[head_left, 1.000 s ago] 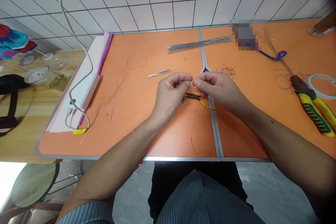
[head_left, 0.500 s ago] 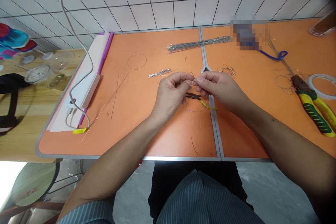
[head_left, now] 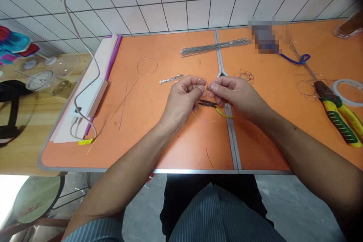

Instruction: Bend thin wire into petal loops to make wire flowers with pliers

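At the middle of the counter: both hands are close together, just above the seam between the two orange tops.
Left hand: fingers curled in, thumb and forefinger pinched on one end of a thin wire loop.
Right hand: the same tight pinch on the other end; the fingertips of the two hands almost meet.
Wire loop: it hangs from the pinch and curves down beneath the hands, just over the counter. Its ends are hidden by the fingertips, so I cannot tell whether they are joined.
Small pliers: lying on the counter right under the hands, not held.
Done, by the look of it: a cluster of small rings just beyond the right hand, and a single ring lying alone beyond the left.
Left to use, I'd judge: a long bundle of straight wires at the far side, a short bundle near the left hand, and loose lengths further left.
Off to the right: big pliers and a tape roll, well apart from the hands.
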A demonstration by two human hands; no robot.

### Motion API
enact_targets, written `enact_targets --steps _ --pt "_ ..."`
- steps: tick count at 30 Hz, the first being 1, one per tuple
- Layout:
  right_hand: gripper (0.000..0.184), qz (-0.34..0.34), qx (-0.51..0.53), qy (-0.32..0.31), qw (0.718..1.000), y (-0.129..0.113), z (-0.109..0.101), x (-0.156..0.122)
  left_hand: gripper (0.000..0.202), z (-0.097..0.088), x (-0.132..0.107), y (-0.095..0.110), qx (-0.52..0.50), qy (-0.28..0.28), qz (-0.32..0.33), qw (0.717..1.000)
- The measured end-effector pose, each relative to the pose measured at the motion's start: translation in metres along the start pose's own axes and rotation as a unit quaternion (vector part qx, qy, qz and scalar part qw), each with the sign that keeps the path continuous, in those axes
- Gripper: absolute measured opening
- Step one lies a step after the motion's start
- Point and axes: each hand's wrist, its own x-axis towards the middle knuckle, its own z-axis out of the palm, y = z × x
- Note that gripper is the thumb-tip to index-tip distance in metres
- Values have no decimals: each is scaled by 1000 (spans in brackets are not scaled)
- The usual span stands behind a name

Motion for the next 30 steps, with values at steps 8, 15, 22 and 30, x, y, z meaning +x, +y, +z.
enact_targets --steps 8,15,22,30 --pt "16 -10 -62 61 996 -13 11 -3 5 0 1 -2 11 3 6 1000" --pt "15 -59 -122 96 986 -10 13 -3 2 -4 3 -7 81 -1 43 996" --pt "15 -97 -196 113 969 -6 16 -5 14 -6 1 0 181 -7 90 979" --pt "16 -80 -192 94 974 -5 13 -4 21 -10 3 1 167 -21 59 984"
